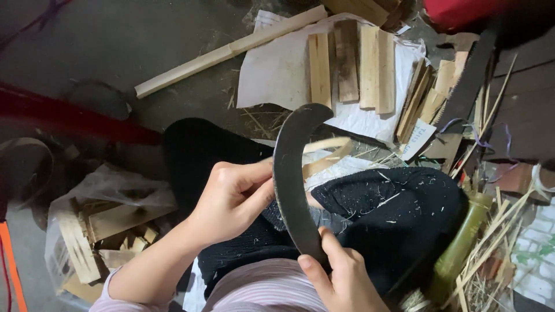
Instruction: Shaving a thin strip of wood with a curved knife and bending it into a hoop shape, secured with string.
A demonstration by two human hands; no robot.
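Head view: right hand (341, 277) clamps fingers around a curved dark blade's (292, 173) handle end; left hand (228, 199) curls fingers onto a thin bamboo strip (326, 155) against the blade, over a black-clad lap (393, 214).

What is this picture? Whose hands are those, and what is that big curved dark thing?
There is no machine here. A person wears a camera on their head, so you look down at their own two hands and lap, as they see them.

The right hand grips the lower end of a curved dark blade. The left hand rests against the blade's side and seems to hold a thin pale strip that sticks out behind it. The strip looks blurry, so I cannot tell exactly how it is held.

A dark cloth speckled with pale shavings covers the lap.

On the ground ahead, flat wooden slats lie side by side on a white sheet. A long wooden stick lies beside it. To the left is a clear plastic bag of wood pieces. To the right stands a green bamboo tube.
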